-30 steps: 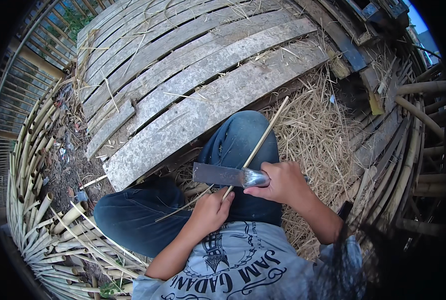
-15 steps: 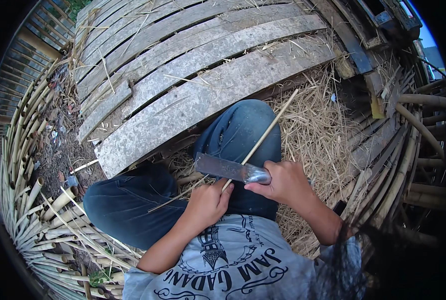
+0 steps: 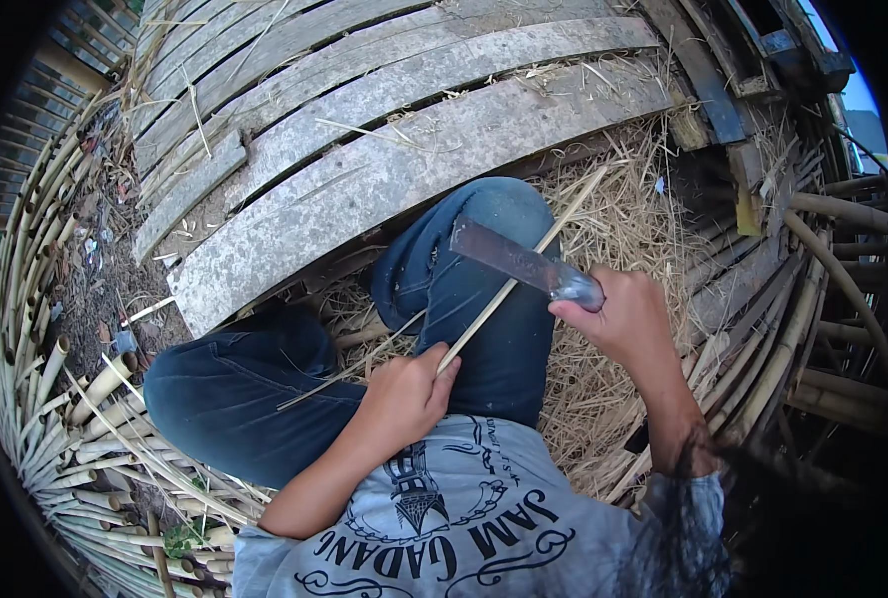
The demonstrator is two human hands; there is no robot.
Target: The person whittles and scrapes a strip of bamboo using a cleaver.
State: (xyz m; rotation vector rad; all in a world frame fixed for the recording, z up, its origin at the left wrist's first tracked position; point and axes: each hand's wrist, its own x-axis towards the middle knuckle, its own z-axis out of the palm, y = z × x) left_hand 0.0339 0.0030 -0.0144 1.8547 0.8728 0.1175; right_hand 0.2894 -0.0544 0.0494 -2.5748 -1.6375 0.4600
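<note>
My left hand [image 3: 409, 394] is closed around a long thin bamboo strip [image 3: 484, 317], which slants up and to the right across my jeans-covered thigh. Its thinner tail runs out below that hand to the left. In my right hand [image 3: 621, 314] is the handle end of a broad-bladed knife [image 3: 509, 261] with a shiny metal collar. The blade lies across the upper half of the strip and points up to the left. Whether its edge touches the strip or bites into it, I cannot tell.
Ahead of my knees is a weathered slatted wooden platform [image 3: 364, 189]. Straw-like shavings [image 3: 613, 399] cover the ground at my right. Bundles of bamboo poles [image 3: 95, 498] lie along the left, and more poles [image 3: 773, 369] stack up on the right.
My right hand and the knife have moved up and to the right along the strip, away from my left hand. The left hand keeps its hold. The whole view has shifted slightly.
</note>
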